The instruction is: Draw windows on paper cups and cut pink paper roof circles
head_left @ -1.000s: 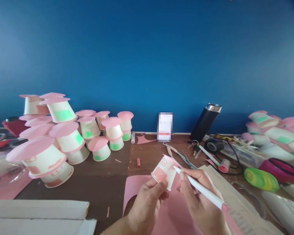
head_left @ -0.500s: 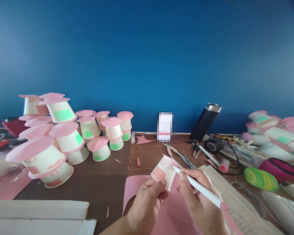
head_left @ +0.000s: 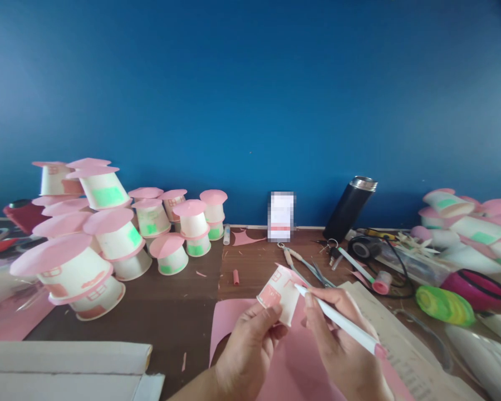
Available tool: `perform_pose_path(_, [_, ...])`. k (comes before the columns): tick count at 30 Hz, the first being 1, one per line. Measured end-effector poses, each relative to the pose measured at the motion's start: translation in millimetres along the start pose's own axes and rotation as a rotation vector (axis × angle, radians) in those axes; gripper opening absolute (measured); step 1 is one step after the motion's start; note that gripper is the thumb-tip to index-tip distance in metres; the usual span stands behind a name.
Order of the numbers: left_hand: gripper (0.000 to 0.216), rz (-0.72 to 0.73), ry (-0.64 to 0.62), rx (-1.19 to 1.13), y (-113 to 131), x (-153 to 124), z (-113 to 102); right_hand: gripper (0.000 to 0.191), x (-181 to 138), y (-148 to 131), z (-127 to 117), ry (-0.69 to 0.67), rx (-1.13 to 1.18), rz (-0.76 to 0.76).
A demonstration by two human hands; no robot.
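Tilted in my left hand [head_left: 253, 342] is a white paper cup [head_left: 286, 301] bearing a red door patch and a window outline. The thumb presses on its wall near the rim; the other fingers are mostly hidden behind it. My right hand [head_left: 344, 340] pinches a white marker [head_left: 342, 320] with a pink end, its tip touching the cup's side by a short red line. Pink paper [head_left: 294, 367] lies below both hands. Just beyond the cup are pliers or scissors with pale handles [head_left: 290, 256] and a pink marker cap [head_left: 236, 277].
Paper-cup houses with pink roofs [head_left: 62, 256] are stacked at left; more cups [head_left: 480, 231] lie at right. A black flask [head_left: 350, 209] leans against the blue wall [head_left: 250, 111]. Cardboard [head_left: 67, 359] fills the front left. A green-yellow lump [head_left: 445, 306] sits at right.
The marker tip stays on the cup, with only a very slight shift in the line by it. Both hands keep nearly the same place.
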State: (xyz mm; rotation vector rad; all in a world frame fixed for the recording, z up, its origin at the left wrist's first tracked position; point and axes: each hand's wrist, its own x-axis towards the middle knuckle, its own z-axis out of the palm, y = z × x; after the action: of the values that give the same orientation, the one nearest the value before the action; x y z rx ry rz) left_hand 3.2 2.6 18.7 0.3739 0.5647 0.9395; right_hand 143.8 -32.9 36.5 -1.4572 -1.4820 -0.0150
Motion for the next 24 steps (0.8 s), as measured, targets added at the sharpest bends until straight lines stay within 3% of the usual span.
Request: perform_pose_path(24, [0.019,-0.005,0.04,-0.103,-1.6,2.7,-2.7,0.009,0.5,0.6,0.7,0.011,-0.002,-0.013])
